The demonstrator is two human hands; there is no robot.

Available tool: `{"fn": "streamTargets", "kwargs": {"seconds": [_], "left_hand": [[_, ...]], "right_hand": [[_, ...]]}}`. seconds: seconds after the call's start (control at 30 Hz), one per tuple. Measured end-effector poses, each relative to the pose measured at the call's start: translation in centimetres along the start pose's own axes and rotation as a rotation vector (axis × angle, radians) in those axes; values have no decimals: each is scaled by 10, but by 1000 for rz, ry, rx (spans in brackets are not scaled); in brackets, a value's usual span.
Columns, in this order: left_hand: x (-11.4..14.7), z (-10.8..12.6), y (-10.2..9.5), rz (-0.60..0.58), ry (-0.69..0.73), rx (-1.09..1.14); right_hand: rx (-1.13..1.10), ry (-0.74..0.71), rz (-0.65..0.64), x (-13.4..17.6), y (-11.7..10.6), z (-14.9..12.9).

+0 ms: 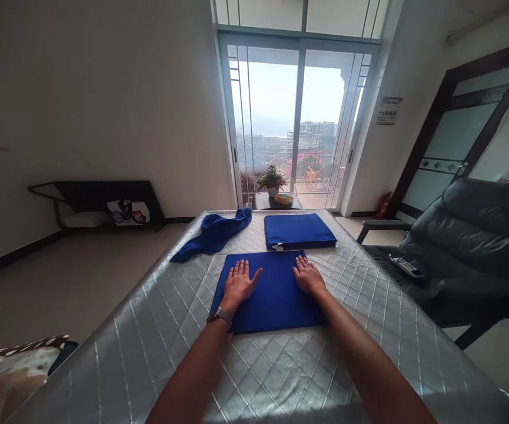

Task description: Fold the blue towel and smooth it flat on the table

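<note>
A flat blue rectangle of cloth point(276, 294), its kind not clear, lies on the silver quilted table cover point(276, 365). My left hand point(240, 282) rests palm down on its left part, fingers stretched out and thumb apart. On the right edge of the same cloth lies my right hand point(308, 274), also flat with the fingers extended. Just beyond it sits a thicker blue cushion-like block point(300, 229) with a small white tag at its near edge. To the far left a crumpled blue cloth point(219, 232) is spread loosely.
A dark padded armchair point(452, 247) stands along the right side, a remote-like device point(406, 266) on its seat. Behind the table's far end is a small stand point(260, 202) with a potted plant point(272, 178). Patterned fabric point(11, 371) shows at lower left.
</note>
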State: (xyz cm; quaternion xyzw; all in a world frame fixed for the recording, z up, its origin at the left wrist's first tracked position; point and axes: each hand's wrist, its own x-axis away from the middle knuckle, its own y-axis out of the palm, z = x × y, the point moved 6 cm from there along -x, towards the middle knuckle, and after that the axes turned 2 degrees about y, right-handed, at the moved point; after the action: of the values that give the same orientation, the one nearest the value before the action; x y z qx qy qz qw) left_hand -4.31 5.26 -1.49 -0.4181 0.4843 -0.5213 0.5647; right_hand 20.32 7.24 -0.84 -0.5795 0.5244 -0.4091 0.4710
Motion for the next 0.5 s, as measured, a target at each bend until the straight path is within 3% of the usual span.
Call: {"fn": "streamTargets", "kwargs": {"seconds": [0.17, 0.5], "left_hand": [[9, -45, -8, 52, -68, -32], [9, -48, -6, 92, -93, -13]], "right_hand": [[11, 4, 1, 0, -1, 0], [68, 5, -41, -4, 5, 3]]}}
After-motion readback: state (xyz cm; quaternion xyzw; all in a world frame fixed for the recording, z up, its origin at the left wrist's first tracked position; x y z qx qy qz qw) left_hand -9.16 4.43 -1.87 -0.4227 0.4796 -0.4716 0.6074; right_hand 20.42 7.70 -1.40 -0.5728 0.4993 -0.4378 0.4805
